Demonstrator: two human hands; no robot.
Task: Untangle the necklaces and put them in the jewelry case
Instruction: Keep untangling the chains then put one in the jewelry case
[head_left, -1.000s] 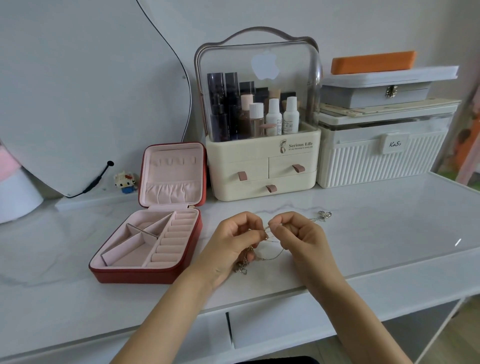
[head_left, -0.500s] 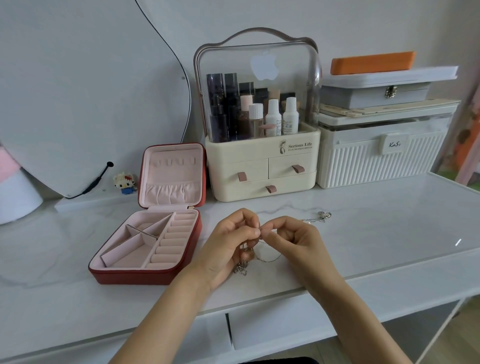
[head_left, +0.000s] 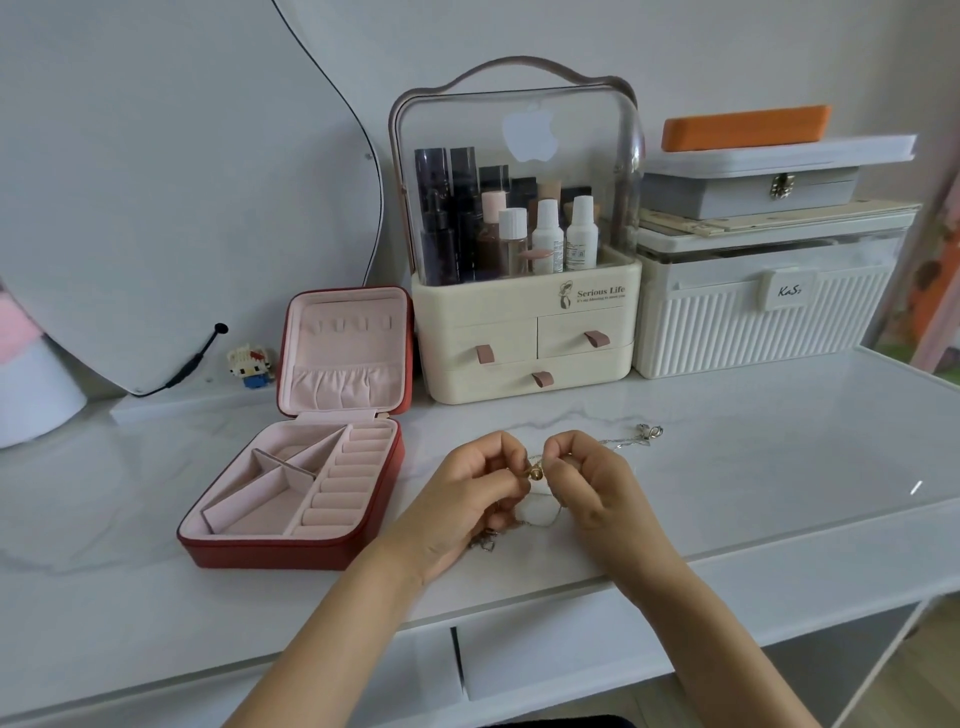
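both hands have closed together: left hand (head_left: 467, 493) and right hand (head_left: 587, 483) now pinch the thin tangled metal necklaces (head_left: 535, 472) above the white marble table (head_left: 779, 467); still untangling, open red jewelry case (head_left: 291, 493) unfilled.

The open case (head_left: 291, 488) lies on the surface (head_left: 779, 467), left of both hands. Behind stands an organiser (head_left: 524, 338); right of it, a stack of boxes (head_left: 769, 291). A toy (head_left: 252, 361) sits left of the case's lid.

- The left hand (head_left: 475, 486) and right hand (head_left: 589, 480) have drawn closer at centre frame, fingertips now nearly touching.
- A small gold bead (head_left: 535, 473) now shows pinched between them.
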